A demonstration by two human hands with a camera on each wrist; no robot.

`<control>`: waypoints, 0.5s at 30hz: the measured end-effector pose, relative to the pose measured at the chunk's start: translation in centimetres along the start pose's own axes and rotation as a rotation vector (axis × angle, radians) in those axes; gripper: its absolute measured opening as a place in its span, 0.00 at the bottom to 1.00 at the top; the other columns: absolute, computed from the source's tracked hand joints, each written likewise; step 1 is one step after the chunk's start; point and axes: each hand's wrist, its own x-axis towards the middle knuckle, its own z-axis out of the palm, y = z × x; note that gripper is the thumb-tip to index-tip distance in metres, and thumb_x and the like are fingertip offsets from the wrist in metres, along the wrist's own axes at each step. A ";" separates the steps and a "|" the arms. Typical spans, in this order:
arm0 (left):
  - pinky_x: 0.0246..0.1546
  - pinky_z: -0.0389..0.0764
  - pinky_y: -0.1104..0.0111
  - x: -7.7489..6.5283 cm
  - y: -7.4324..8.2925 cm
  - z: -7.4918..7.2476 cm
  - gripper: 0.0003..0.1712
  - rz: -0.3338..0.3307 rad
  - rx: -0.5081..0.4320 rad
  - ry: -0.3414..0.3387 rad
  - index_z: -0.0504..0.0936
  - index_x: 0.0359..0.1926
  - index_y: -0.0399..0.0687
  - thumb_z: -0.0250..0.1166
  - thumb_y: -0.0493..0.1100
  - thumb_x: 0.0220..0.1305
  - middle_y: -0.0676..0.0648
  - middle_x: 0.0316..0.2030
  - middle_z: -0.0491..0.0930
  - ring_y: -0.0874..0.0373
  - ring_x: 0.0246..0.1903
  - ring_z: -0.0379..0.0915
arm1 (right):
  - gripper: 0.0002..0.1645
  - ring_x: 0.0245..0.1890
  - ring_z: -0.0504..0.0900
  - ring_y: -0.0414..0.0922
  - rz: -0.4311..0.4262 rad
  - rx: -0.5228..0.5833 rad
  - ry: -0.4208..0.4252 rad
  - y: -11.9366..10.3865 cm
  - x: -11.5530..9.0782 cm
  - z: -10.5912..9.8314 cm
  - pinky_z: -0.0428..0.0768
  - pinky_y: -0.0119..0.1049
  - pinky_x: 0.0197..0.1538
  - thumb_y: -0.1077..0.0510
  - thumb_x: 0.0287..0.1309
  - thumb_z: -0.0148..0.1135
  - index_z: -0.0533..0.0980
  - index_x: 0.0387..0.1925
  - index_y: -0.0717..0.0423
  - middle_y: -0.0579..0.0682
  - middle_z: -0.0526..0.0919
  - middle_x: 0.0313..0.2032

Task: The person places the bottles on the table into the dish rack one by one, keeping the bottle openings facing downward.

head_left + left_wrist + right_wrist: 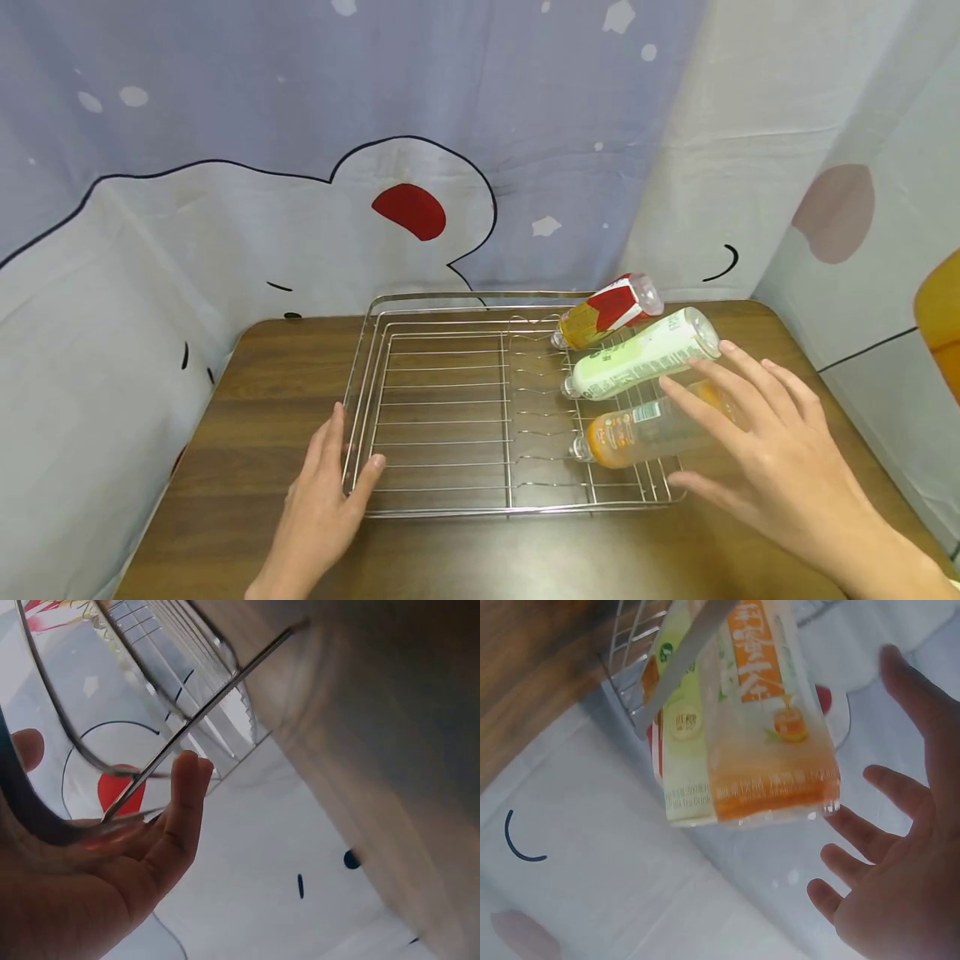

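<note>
A silver wire rack (442,422) lies on the wooden table. On its right side three empty-looking plastic bottles lie side by side, necks pointing left: a red-and-yellow bottle (611,311) at the back, a pale green bottle (645,354) in the middle, and a clear bottle with orange label ends (630,433) in front. My left hand (322,492) rests at the rack's front left corner, fingers fairly straight along the outside, thumb over the rim. Spread and holding nothing, my right hand (772,433) hovers by the base of the front bottle, partly covering it.
Wooden table (270,367) shows around the rack. Behind and on both sides hangs a printed cloth (247,83), close to the table's back edge. An orange shape (941,321) cuts into the right edge of the head view.
</note>
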 end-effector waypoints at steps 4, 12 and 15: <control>0.55 0.79 0.25 0.6 0.2 -0.9 0.49 0.032 -0.002 0.000 0.42 0.91 0.43 0.57 0.57 0.88 0.31 0.84 0.57 0.26 0.64 0.80 | 0.50 0.85 0.61 0.55 0.102 0.067 0.051 0.4 -0.4 -0.6 0.50 0.55 0.84 0.19 0.77 0.50 0.77 0.77 0.51 0.62 0.79 0.70; 0.66 0.67 0.23 2.7 -0.3 -3.5 0.45 0.124 0.034 0.095 0.49 0.90 0.41 0.58 0.53 0.88 0.29 0.84 0.57 0.22 0.77 0.59 | 0.36 0.87 0.55 0.43 0.309 0.211 0.111 3.3 -1.9 -0.8 0.47 0.57 0.85 0.44 0.87 0.53 0.67 0.84 0.57 0.59 0.70 0.81; 0.68 0.64 0.24 3.8 -1.1 -4.4 0.43 0.146 0.056 0.135 0.51 0.90 0.40 0.57 0.52 0.88 0.29 0.84 0.56 0.22 0.78 0.56 | 0.34 0.87 0.53 0.41 0.381 0.229 0.121 4.9 -2.6 -0.5 0.44 0.61 0.85 0.54 0.87 0.53 0.63 0.86 0.56 0.61 0.66 0.83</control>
